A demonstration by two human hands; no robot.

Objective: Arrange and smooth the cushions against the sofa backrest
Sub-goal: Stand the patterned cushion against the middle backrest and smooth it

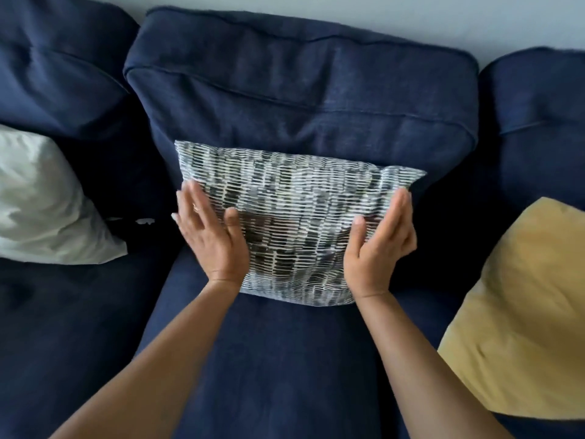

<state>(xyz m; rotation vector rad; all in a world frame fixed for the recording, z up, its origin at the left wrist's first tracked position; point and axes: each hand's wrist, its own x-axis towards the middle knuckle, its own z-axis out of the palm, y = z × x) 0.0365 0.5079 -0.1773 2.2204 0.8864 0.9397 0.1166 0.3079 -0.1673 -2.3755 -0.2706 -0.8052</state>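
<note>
Hands on both sides of the patterned cushion

Patterned cushion (294, 217) stands in the middle of the frame, on the seat (285, 359) of the dark blue sofa, and its top leans on the middle back cushion (300, 99). I press it from two sides. My left hand (212, 236) lies flat on its left edge, fingers straight and a little spread, nothing gripped. My right hand (380, 245) stands on its edge against the right side of the cushion, fingers straight and together, the thumb on the front of the fabric; it is also not closed around anything.

The lower edge of the cushion rests on the seat, between my wrists. The upper left corner is sharp and free, the upper right corner points toward the right of the frame. Above the cushion much of the back cushion is bare, and below it the seat is bare down to the bottom of the frame.

At the left edge of the frame lies a white cushion (44, 204), well apart from my left hand, with a dark gap between them. At the lower right lies a yellow cushion (519, 321), near my right forearm but not touching it. A pale wall (380, 17) shows along the top.
</note>
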